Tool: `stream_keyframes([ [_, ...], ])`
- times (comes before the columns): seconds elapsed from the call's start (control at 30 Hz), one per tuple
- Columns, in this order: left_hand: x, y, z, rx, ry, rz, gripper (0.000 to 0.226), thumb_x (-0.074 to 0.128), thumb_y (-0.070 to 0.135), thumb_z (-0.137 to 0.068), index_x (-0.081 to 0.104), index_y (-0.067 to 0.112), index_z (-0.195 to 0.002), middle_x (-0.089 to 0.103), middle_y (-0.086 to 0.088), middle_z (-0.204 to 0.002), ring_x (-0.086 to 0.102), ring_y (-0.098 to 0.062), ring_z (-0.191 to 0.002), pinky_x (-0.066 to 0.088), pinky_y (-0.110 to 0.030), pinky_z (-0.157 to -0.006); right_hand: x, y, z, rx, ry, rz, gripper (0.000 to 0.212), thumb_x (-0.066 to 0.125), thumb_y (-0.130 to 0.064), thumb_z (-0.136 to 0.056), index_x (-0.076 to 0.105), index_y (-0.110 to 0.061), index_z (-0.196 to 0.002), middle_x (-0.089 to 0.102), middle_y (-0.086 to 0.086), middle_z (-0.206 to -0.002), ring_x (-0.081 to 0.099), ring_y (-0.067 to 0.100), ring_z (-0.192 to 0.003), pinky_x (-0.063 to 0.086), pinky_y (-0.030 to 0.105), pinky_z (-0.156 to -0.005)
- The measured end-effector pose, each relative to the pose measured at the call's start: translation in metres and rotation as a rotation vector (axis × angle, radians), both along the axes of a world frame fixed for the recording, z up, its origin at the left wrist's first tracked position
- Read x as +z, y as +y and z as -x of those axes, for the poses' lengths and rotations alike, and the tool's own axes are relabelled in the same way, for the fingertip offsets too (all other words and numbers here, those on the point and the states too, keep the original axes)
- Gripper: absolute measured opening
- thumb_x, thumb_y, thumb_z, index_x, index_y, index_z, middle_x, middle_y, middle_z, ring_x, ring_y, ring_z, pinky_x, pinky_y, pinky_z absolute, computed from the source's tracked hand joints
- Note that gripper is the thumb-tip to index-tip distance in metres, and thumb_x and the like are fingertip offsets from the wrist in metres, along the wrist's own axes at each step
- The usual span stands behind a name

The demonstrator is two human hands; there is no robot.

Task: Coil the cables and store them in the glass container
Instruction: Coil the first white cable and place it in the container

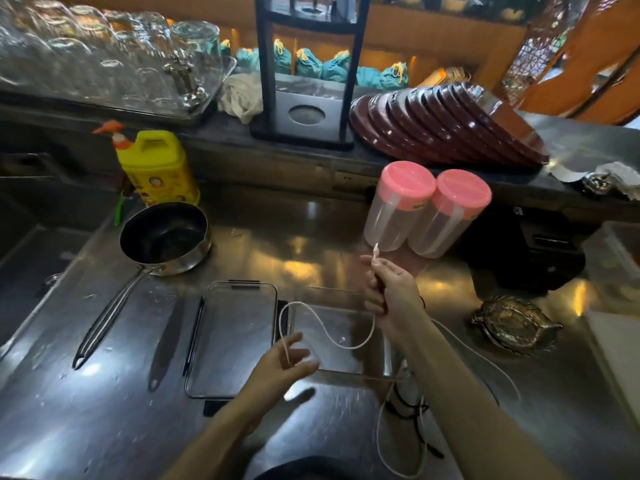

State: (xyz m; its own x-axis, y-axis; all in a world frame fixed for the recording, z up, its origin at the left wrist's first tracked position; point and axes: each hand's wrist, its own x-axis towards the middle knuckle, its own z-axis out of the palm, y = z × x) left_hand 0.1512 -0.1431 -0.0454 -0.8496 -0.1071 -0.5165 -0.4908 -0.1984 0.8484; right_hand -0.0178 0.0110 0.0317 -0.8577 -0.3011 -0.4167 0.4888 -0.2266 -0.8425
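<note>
Right hand (391, 299) raised at centre right of the frame, fingers curled round one end of a white cable (332, 336), the plug tip poking up just above the fingertips. From that grip the cable drops, sags in a curve over the glass container (346, 341), loops up again and comes down into the left hand (284, 362) at lower centre. Left hand fingers spread and relaxed, cable passing between thumb and fingers — whether pinched or merely resting there, cannot tell.

Glass container clear and open-topped, sitting on the steel counter (104, 393) right under the sagging cable, between the two hands. Just to its left, touching or nearly so, a flat clear lid (232, 341) with dark clips at the edges.

More cable at lower right: a white strand running past the right forearm and looping down toward the bottom edge, tangled with a black cable (412, 410) beside it.

Elsewhere on the counter — a dark saucepan (164, 237) with a long handle at centre left, a yellow bottle (159, 168) behind it, two clear jars with pink lids (429, 209) side by side above the right hand, a metal leaf-shaped dish (516, 325) at right. Stacked brown plates (450, 123) and upturned glasses (104, 53) on the upper shelf.
</note>
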Motion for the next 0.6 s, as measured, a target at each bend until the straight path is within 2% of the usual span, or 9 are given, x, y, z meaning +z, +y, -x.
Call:
stream_keyframes([
  [0.07,0.018,-0.006,0.008,-0.027,0.049,0.086,0.055,0.081,0.047,-0.077,0.057,0.036,-0.125,0.066,0.022,-0.111,0.064,-0.016,-0.112,0.050,-0.024,-0.089,0.009,0.000,0.000,0.087,0.059,-0.041,0.019,0.043,-0.011,-0.107,0.062,-0.008,-0.108,0.042,-0.001,-0.062,0.029,0.004,-0.037,0.020,0.015,-0.033],
  [0.1,0.024,-0.008,0.018,0.002,0.067,0.110,0.048,0.077,0.052,-0.078,0.061,0.035,-0.120,0.068,0.023,-0.102,0.066,-0.018,-0.107,0.048,-0.024,-0.087,0.014,0.002,-0.002,0.145,0.104,-0.077,0.019,0.043,-0.011,-0.108,0.062,-0.008,-0.109,0.042,-0.002,-0.062,0.029,0.004,-0.039,0.020,0.015,-0.034],
  [0.17,0.032,-0.017,0.041,-0.002,0.068,0.137,0.025,0.067,0.048,-0.091,0.066,0.035,-0.113,0.070,0.021,-0.108,0.068,-0.012,-0.107,0.049,-0.026,-0.087,0.022,0.005,-0.010,0.258,0.204,-0.163,0.020,0.044,-0.011,-0.108,0.064,-0.010,-0.109,0.042,-0.004,-0.061,0.030,0.006,-0.043,0.022,0.016,-0.035],
  [0.23,0.036,-0.025,0.059,-0.015,0.117,0.038,0.011,0.057,0.034,-0.101,0.068,0.037,-0.102,0.071,0.009,-0.119,0.068,-0.009,-0.110,0.053,-0.020,-0.082,0.026,0.007,-0.018,0.335,0.279,-0.219,0.021,0.046,-0.013,-0.108,0.066,-0.010,-0.109,0.042,-0.004,-0.061,0.032,0.006,-0.046,0.026,0.015,-0.037],
  [0.33,0.085,0.002,0.085,-0.065,0.197,0.042,0.031,0.042,0.032,-0.107,0.072,0.021,-0.105,0.076,0.003,-0.101,0.071,-0.010,-0.105,0.055,-0.016,-0.083,0.026,0.009,-0.028,0.389,0.338,-0.259,0.021,0.049,-0.016,-0.107,0.068,-0.006,-0.108,0.043,-0.004,-0.060,0.033,0.005,-0.046,0.027,0.015,-0.039],
  [0.4,0.100,0.014,0.093,-0.054,0.264,0.001,0.036,0.044,0.035,-0.106,0.071,0.010,-0.109,0.073,-0.009,-0.106,0.070,-0.015,-0.102,0.054,-0.022,-0.091,0.026,0.010,-0.032,0.409,0.346,-0.268,0.023,0.052,-0.017,-0.106,0.069,-0.002,-0.108,0.046,-0.005,-0.059,0.035,0.004,-0.046,0.028,0.015,-0.040],
  [0.47,0.099,0.019,0.104,-0.047,0.271,-0.014,0.034,0.048,0.034,-0.105,0.073,0.012,-0.112,0.074,-0.008,-0.112,0.070,-0.015,-0.105,0.055,-0.027,-0.097,0.026,0.012,-0.035,0.405,0.359,-0.285,0.023,0.053,-0.014,-0.105,0.066,0.004,-0.106,0.048,-0.006,-0.059,0.038,0.004,-0.047,0.031,0.015,-0.042],
  [0.53,0.096,0.022,0.113,-0.050,0.206,0.009,0.033,0.051,0.035,-0.104,0.075,0.014,-0.112,0.077,-0.008,-0.110,0.071,-0.017,-0.106,0.054,-0.036,-0.101,0.025,0.016,-0.035,0.387,0.405,-0.303,0.021,0.053,-0.010,-0.105,0.064,0.008,-0.101,0.048,-0.007,-0.058,0.039,0.001,-0.048,0.032,0.013,-0.043],
  [0.6,0.090,0.025,0.116,-0.081,0.197,-0.019,0.036,0.050,0.036,-0.104,0.075,0.012,-0.114,0.077,-0.010,-0.107,0.072,-0.019,-0.106,0.053,-0.037,-0.103,0.023,0.019,-0.033,0.378,0.453,-0.322,0.019,0.054,-0.007,-0.104,0.065,0.007,-0.098,0.049,-0.009,-0.058,0.040,0.000,-0.048,0.033,0.012,-0.045],
])
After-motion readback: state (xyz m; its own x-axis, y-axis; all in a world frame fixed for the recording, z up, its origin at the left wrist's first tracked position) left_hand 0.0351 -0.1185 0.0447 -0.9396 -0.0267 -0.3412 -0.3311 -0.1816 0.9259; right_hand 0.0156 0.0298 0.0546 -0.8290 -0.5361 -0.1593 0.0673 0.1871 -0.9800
